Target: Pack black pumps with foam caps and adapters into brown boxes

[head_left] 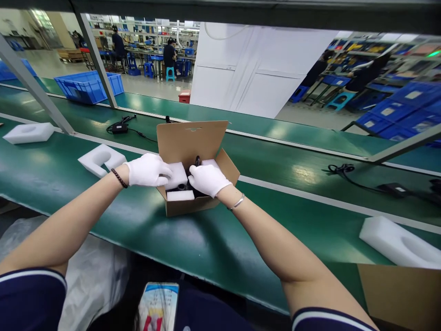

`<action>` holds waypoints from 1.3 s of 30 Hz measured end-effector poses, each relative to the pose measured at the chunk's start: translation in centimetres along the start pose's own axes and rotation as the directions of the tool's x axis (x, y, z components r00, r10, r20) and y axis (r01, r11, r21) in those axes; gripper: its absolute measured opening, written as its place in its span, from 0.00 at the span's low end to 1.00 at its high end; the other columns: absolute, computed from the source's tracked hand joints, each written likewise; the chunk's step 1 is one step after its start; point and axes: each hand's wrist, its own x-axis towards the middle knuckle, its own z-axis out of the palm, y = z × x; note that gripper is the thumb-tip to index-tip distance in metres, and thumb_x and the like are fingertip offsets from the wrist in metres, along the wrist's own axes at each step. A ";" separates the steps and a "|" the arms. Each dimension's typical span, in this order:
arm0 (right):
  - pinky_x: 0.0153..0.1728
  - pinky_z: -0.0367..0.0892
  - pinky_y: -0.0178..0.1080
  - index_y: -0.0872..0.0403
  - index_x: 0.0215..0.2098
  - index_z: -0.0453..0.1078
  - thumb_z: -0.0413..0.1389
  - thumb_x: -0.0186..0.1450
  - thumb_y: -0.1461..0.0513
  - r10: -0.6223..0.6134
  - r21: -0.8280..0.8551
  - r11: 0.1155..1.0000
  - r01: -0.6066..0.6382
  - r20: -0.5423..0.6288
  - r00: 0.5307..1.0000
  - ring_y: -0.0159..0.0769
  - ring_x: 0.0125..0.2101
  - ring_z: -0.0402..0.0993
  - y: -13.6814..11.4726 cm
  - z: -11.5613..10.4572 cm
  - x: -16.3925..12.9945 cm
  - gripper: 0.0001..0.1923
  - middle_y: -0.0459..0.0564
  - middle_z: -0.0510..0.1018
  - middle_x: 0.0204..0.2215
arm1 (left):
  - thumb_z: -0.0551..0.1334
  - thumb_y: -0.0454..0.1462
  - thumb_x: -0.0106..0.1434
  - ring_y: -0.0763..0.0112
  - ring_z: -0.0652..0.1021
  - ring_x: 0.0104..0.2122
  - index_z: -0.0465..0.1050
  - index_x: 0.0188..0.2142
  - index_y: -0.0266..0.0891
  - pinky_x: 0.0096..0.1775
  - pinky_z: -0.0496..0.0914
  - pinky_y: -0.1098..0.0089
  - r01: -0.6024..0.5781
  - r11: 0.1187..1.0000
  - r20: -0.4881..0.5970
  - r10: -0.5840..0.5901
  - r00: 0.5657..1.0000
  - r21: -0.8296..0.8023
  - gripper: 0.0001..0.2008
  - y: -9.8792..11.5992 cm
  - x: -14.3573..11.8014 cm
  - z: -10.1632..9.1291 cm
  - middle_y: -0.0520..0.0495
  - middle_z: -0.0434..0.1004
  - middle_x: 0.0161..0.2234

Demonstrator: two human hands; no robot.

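Observation:
An open brown cardboard box point(193, 208) stands on the green conveyor belt with its lid raised. White foam inserts point(179, 173) sit inside it, around dark parts that are mostly hidden. My left hand point(146, 170), in a white glove, is at the box's left side, its fingers curled onto the edge of the foam. Inside the box, my gloved right hand point(209, 179) has its fingers closed at a black cable point(197, 161), a loop of which stands up behind them. The right fingertips are partly hidden.
Loose foam pieces lie left point(98, 156) and right point(401, 241) on the belt. Beyond the white dividing strip are a black power adapter point(119, 128) and another adapter with cable point(394, 188). A blue crate point(81, 87) stands behind a metal post point(96, 55). People sit farther back.

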 end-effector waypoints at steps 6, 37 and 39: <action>0.44 0.67 0.47 0.62 0.71 0.50 0.55 0.69 0.55 0.100 0.067 0.993 -0.093 -0.112 0.989 0.58 0.46 0.77 0.6 1.3 0.5 0.38 0.66 0.82 0.44 | 0.53 0.43 0.71 0.62 0.77 0.42 0.83 0.46 0.52 0.44 0.66 0.68 -0.055 0.998 -0.047 0.055 0.997 -0.008 0.18 -0.7 -1.3 1.4 0.52 0.84 0.45; 0.69 0.59 0.53 0.50 0.60 0.75 0.56 0.69 0.50 -0.113 0.520 0.817 0.249 -0.280 0.953 0.49 0.64 0.67 11.8 -1.4 0.0 0.24 0.53 0.74 0.62 | 0.66 0.48 0.55 0.50 0.77 0.39 0.69 0.41 0.37 0.43 0.68 0.56 -0.037 0.999 -0.238 0.037 0.970 0.004 0.20 7.3 4.4 4.0 0.40 0.76 0.41; 0.72 0.52 0.52 0.53 0.65 0.69 0.56 0.68 0.50 0.132 0.726 0.666 0.173 -0.342 0.930 0.48 0.69 0.61 13.1 -0.7 -0.7 0.30 0.53 0.70 0.67 | 0.63 0.46 0.56 0.53 0.76 0.34 0.67 0.38 0.40 0.39 0.66 0.58 -0.034 0.999 -0.238 0.031 0.971 -0.008 0.14 7.5 4.2 4.0 0.44 0.75 0.37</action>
